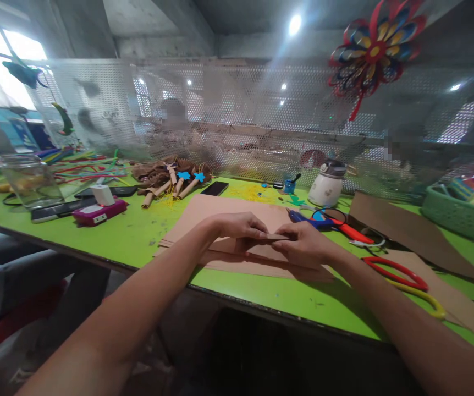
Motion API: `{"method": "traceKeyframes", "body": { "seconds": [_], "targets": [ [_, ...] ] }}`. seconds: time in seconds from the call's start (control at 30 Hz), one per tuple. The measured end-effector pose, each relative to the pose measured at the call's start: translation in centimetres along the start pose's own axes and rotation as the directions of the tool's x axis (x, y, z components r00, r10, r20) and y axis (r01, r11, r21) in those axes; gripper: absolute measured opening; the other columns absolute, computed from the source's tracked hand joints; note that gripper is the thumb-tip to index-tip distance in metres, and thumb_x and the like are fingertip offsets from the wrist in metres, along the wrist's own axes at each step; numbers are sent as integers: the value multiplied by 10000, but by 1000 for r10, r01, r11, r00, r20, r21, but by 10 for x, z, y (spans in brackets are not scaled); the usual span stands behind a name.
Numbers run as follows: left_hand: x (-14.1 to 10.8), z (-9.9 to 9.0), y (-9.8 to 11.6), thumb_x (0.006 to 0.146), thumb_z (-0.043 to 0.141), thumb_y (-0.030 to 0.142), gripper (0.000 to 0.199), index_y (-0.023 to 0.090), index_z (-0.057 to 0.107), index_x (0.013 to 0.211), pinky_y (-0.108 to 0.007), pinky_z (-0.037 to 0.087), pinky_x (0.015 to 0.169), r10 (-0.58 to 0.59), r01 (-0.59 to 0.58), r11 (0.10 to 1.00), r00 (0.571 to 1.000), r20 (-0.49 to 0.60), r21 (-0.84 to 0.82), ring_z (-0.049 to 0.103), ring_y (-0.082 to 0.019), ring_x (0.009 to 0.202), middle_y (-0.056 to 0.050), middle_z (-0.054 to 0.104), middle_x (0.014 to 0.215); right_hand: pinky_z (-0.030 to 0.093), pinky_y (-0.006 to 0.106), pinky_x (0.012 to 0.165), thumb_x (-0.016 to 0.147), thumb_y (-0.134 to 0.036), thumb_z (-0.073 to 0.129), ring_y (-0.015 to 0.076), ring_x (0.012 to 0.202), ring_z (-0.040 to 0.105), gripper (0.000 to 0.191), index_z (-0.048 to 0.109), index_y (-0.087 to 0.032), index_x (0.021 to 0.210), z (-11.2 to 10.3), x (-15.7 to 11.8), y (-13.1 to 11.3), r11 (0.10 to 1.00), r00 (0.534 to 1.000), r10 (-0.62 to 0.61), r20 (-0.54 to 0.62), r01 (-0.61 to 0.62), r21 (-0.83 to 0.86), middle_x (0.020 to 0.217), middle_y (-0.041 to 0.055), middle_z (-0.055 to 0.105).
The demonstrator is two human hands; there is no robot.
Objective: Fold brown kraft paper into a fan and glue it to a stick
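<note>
Both my hands pinch a small piece of brown paper (276, 237) over a stack of brown paper sheets (198, 214). My left hand (241, 224) closes on its left end, fingers curled. On the other end, my right hand (301, 241) grips with thumb and fingertips. The stack lies near the front edge of the green table (146, 236). Just past my right hand are a blue-handled tool (309, 220) and an orange-red tool (354, 232). Scissors with red and yellow handles (402, 275) lie beside my right forearm.
A white flask (326, 187) and a green basket (463, 214) stand at the right. Paper rolls with blue cutouts (183, 177) and a phone (215, 188) lie behind the stack. A purple power strip (100, 212) and a glass jar (33, 181) are left. A perforated metal screen (237, 121) closes the back.
</note>
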State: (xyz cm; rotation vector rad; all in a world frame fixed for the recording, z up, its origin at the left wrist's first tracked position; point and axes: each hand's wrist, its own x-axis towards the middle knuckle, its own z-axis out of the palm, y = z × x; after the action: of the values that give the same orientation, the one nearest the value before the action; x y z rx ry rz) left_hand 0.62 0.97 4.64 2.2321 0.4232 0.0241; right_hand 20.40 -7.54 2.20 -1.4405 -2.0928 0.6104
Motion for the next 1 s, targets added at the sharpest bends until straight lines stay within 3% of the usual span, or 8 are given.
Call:
{"method": "traceKeyframes", "body": {
  "seconds": [0.17,0.4,0.7,1.0],
  "targets": [
    [0,-2,2,814,504,426,331,138,648,891,-205,333,589,73,-68,994,996,-55,85,454,-96,619,2,552,683,417,262,617,703,-344,652,150,699,551,321,668,-129,941,-10,1,3,907,989,51,141,-105,408,778,46,642],
    [1,-1,2,830,475,429,353,120,626,910,-219,335,573,46,-40,997,996,-79,70,452,-100,582,4,535,630,432,270,590,769,-498,566,130,657,550,414,637,-148,980,-9,2,12,711,983,93,155,-175,681,807,58,625],
    [5,1,1,815,511,407,326,132,651,919,-216,356,654,113,-102,991,983,-147,84,478,-107,691,-17,594,765,307,237,482,751,-548,548,83,461,422,455,555,-131,571,-7,5,11,879,989,104,108,-142,454,495,3,527],
    [6,5,-2,817,467,504,431,136,635,965,-205,343,558,8,-1,999,990,-142,51,475,-95,585,-6,556,649,278,227,446,704,-536,597,73,430,375,416,564,-138,590,-4,9,15,901,991,132,-8,-116,417,454,-30,480]
  ]
}}
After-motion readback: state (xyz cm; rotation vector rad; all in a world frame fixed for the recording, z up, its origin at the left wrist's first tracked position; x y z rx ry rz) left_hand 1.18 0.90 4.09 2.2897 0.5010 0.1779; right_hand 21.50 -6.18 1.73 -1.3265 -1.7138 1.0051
